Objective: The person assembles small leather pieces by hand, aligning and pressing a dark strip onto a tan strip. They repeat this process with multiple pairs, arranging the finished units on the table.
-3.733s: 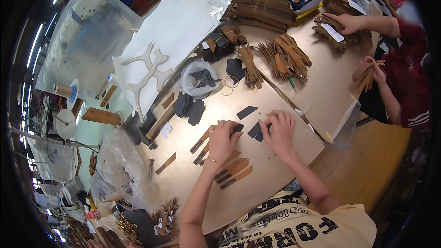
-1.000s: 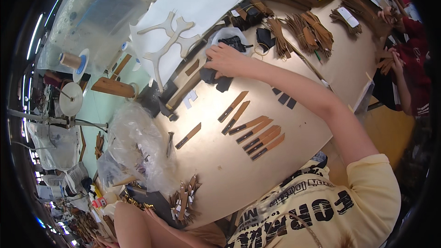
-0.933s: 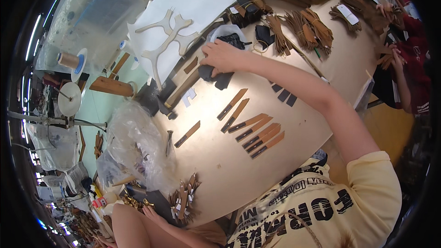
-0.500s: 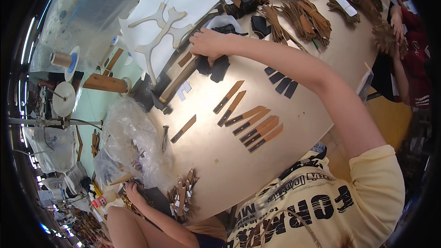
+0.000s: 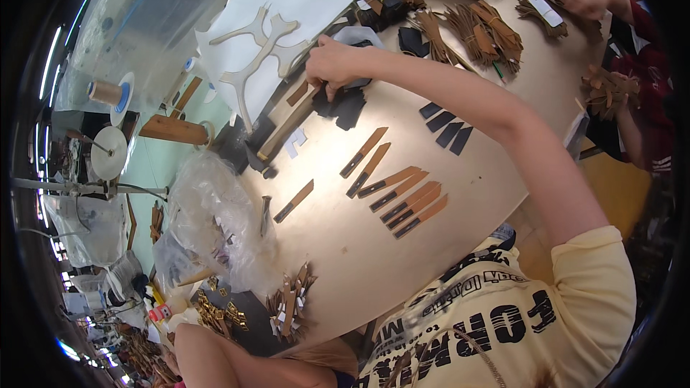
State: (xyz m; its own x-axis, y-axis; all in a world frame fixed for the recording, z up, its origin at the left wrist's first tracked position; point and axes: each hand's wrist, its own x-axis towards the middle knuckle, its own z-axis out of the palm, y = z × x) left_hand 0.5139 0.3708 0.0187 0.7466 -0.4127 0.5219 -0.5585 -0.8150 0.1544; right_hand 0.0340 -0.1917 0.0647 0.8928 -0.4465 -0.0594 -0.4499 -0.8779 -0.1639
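Note:
My right hand (image 5: 336, 65) reaches across the table, its fingers bent down and closed on dark, thin black pieces (image 5: 349, 108). The fingertips are partly hidden, so how many pieces they grip does not show. Nearer me, several brown leather strips (image 5: 429, 212) with black end tabs lie in a slanted row. One more brown strip (image 5: 295, 201) lies apart to the left. To the right, several black rectangular tabs (image 5: 451, 135) are fanned out below my forearm. My left hand does not show.
A hammer (image 5: 277, 140) and white paper scraps (image 5: 294, 141) lie left of my hand. Crumpled clear plastic (image 5: 215, 223) is at the left edge, near gold metal parts (image 5: 219, 309). Brown strip bundles (image 5: 481, 32) lie far right. A co-worker's hand (image 5: 586, 3) is beyond; another's bare limb is lower left.
My right hand has shifted slightly among the black pieces, which now lie differently. The lower-left person's hand has left the gold parts. The right-hand co-worker has reached toward the far bundles.

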